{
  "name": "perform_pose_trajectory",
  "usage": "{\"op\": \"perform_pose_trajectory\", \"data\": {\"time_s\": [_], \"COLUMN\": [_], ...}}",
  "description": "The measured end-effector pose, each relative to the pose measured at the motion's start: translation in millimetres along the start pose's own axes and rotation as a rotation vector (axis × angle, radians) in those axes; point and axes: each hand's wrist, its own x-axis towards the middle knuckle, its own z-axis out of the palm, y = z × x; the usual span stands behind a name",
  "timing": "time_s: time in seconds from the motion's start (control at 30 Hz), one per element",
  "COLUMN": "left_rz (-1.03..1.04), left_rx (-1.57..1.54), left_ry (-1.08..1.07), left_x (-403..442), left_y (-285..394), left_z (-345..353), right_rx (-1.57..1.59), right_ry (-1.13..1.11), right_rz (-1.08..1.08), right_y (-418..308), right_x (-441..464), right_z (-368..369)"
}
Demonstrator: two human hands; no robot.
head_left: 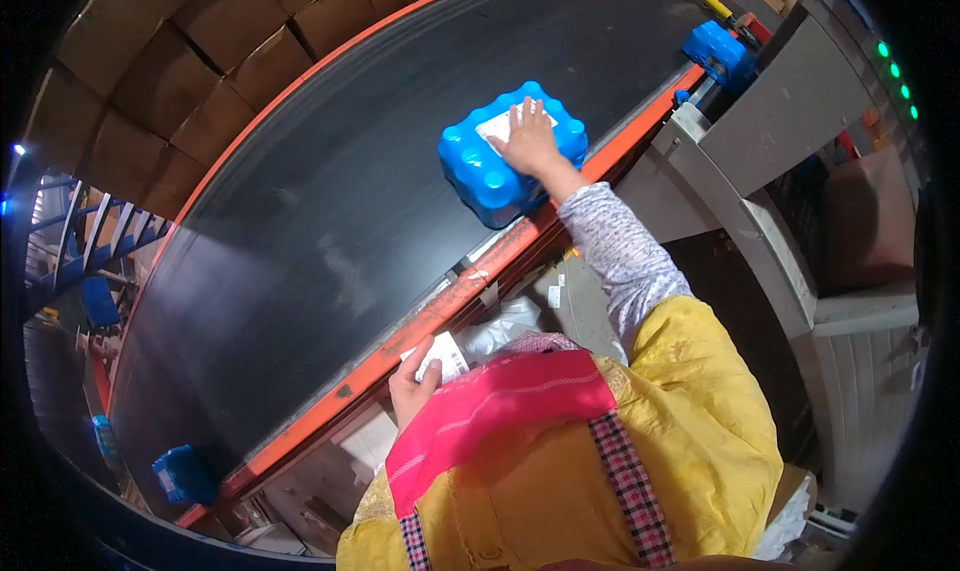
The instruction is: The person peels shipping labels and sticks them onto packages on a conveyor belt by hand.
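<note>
A blue shrink-wrapped pack (490, 186) with rounded bumps, as of cans or bottles, sits on the black conveyor belt (300, 231) near its orange edge. My right hand (530, 141) lies on top of the pack, fingers spread over a white label (497, 125) and partly covering it. Down by the orange rail, close to my body, my left hand (412, 383) grips white labels (444, 355) with printing on them; how many cannot be made out.
Another blue pack (718, 53) stands at the upper right by the machine (790, 101), and a further blue pack (183, 474) is at the belt's lower left. Stacked cardboard boxes (190, 51) line the far side. The orange rail (370, 366) runs between me and the belt.
</note>
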Motion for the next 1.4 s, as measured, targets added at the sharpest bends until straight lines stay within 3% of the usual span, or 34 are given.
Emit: {"op": "perform_pose_trajectory", "data": {"time_s": [0.13, 0.3, 0.33, 0.4, 0.43, 0.47, 0.5, 0.6, 0.63, 0.7, 0.8, 0.87, 0.97, 1.07, 1.1, 1.13, 1.17, 1.2, 1.23, 1.27, 1.3, 1.33, 1.37, 1.4], "left_rz": [0.032, 0.072, 0.206, 0.499, 0.452, 0.572, 0.519, 0.506, 0.312, 0.289, 0.023, 0.125, 0.274, 0.246, 0.249, 0.230, 0.441, 0.160, 0.047, 0.071, 0.103, 0.081, 0.232, 0.255], "left_rx": [0.009, -0.037, 0.104, 0.368, 0.429, 0.430, 0.427, 0.341, 0.097, -0.382, 0.021, 0.112, 0.359, 0.208, 0.009, -0.051, -0.028, -0.052, -0.301, -0.466, -0.351, -0.450, -0.507, -0.592], "left_ry": [-0.095, -0.033, -0.003, 0.057, 0.053, 0.013, -0.065, -0.040, -0.171, -0.275, -0.359, -0.200, -0.124, 0.091, 0.143, 0.243, 0.440, 0.519, 0.614, 0.716, 0.783, 0.806, 0.815, 0.766], "left_x": [3, -3, 1, 5, 4, 8, 6, 6, 15, 25, 24, 23, 51, 75, 83, 86, 101, 90, 98, 111, 112, 118, 132, 124], "left_y": [-5, -4, -19, -24, -19, -23, -26, -14, -13, -12, 10, 14, 8, 7, -13, -21, -52, -18, -16, -24, -14, -24, -52, -36], "left_z": [-2, -4, -8, -10, -7, -8, -6, 29, 42, 60, 68, 90, 136, 175, 176, 169, 161, 152, 154, 156, 158, 153, 140, 143], "right_rx": [0.138, 0.511, 0.657, 0.971, 1.238, 1.062, 1.087, 1.123, 1.119, 1.114, 1.137, 1.153, 1.159, 1.125, 1.132, 1.126, 1.220, 1.329, 1.395, 1.449, 1.386, 1.328, 1.249, 1.182], "right_ry": [-0.158, -0.162, -0.230, -0.550, -0.769, -0.660, -0.622, -0.567, -0.500, -0.415, -0.408, -0.446, -0.250, -0.095, -0.026, 0.042, 0.039, 0.027, 0.035, 0.076, 0.147, 0.228, 0.260, 0.274], "right_rz": [-0.271, -0.637, -0.696, -0.591, -0.433, -0.708, -0.790, -0.710, -0.691, -0.677, -0.642, -0.533, -0.662, -0.743, -0.745, -0.740, -0.649, -0.500, -0.315, -0.127, 0.005, 0.143, 0.173, 0.190], "right_y": [-77, -124, -123, -119, -118, -113, -108, -76, -60, -44, -21, -8, 41, 81, 87, 91, 97, 108, 126, 140, 152, 159, 174, 185], "right_x": [-45, -126, -139, -169, -189, -197, -210, -229, -225, -225, -217, -214, -187, -158, -152, -149, -147, -145, -141, -134, -125, -116, -108, -99], "right_z": [-28, -45, -48, -74, -75, -77, -79, -76, -82, -89, -103, -114, -81, -48, -49, -52, -53, -48, -44, -37, -34, -33, -32, -31]}}
